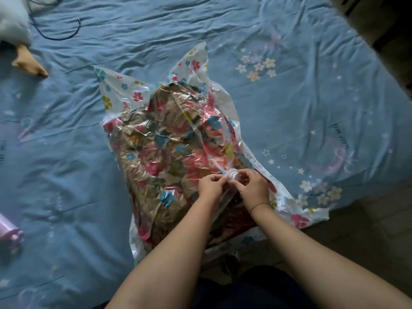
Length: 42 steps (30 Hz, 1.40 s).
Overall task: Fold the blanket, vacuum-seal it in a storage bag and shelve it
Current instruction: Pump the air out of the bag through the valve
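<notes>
Both hands — left hand (210,184) & right hand (253,186) — pinching bag valve (233,175).

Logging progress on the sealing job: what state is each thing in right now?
Storage bag: lying on the bed, plastic wrinkled close over its contents.
Blanket: folded, inside the bag.
Valve: on top of the bag, pinched from both sides.
Left hand: fingers pinch the valve.
Right hand: fingers pinch the valve.
Purple pump: lying aside, untouched.

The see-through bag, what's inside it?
A folded flowery blanket fills the bag. Its underside and the part beneath the left hand and right hand, both pinching the white valve, are hidden.
</notes>
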### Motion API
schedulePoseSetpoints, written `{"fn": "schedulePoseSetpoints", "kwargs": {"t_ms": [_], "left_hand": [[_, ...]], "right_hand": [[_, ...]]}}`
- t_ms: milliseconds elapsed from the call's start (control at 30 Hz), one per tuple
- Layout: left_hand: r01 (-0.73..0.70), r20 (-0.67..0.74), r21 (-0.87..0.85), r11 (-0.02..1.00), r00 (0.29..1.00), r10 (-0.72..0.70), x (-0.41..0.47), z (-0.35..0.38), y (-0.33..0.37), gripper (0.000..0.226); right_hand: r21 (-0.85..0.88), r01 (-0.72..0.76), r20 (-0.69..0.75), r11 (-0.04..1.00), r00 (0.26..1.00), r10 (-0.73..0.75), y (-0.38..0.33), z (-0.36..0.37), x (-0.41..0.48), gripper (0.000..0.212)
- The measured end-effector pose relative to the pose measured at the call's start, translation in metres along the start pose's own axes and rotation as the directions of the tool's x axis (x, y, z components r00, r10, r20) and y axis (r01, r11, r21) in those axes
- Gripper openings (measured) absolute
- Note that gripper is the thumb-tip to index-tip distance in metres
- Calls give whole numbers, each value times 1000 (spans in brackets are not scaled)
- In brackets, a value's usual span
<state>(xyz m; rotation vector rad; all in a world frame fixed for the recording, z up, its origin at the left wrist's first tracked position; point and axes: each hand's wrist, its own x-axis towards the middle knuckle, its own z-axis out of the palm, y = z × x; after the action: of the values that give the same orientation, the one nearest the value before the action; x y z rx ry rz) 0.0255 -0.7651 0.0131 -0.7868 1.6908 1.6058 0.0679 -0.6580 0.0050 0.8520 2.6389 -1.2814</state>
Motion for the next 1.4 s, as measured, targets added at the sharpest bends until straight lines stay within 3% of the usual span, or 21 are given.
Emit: {"fn": "schedulePoseSetpoints", "kwargs": {"t_ms": [200, 433, 600, 767, 867, 933, 1033, 1167, 1300, 1400], "left_hand": [[-23, 30, 68, 997, 999, 21, 10, -3, 0, 12], [-10, 64, 20, 1000, 998, 8, 11, -2, 3, 10], [-6, 51, -35, 999, 999, 8, 12, 1, 0, 14], [29, 55, -160, 987, 998, -21, 10, 0, -5, 8], [26, 63, -189, 982, 998, -15, 9, 0, -6, 12], [25, 64, -200, 979, 998, -13, 9, 1, -6, 14], [23, 42, -195, 980, 999, -15, 8, 2, -7, 10], [23, 32, -205, 979, 999, -17, 8, 3, -8, 9], [13, 30, -214, 977, 1000, -7, 8, 3, -12, 10], [5, 16, -212, 977, 1000, -2, 8, 4, -13, 11]], "right_hand": [[-223, 174, 141, 959, 979, -145, -2, -7, 17, 24], [-354, 431, 346, 830, 885, -311, 6, -16, 35, 22], [-394, 289, 289, 872, 940, -181, 8, -16, 39, 38], [-499, 240, 308, 833, 947, -89, 8, -15, 38, 52], [-417, 260, 344, 871, 932, -113, 7, -18, 38, 36], [-372, 249, 372, 894, 923, -102, 5, -19, 37, 37], [-429, 227, 384, 874, 922, -51, 2, -18, 36, 24], [-567, 234, 388, 790, 922, 5, 1, -20, 35, 46], [-474, 282, 375, 834, 922, -98, 1, -22, 34, 35], [-533, 317, 403, 784, 910, -95, 1, -20, 35, 33]]}}
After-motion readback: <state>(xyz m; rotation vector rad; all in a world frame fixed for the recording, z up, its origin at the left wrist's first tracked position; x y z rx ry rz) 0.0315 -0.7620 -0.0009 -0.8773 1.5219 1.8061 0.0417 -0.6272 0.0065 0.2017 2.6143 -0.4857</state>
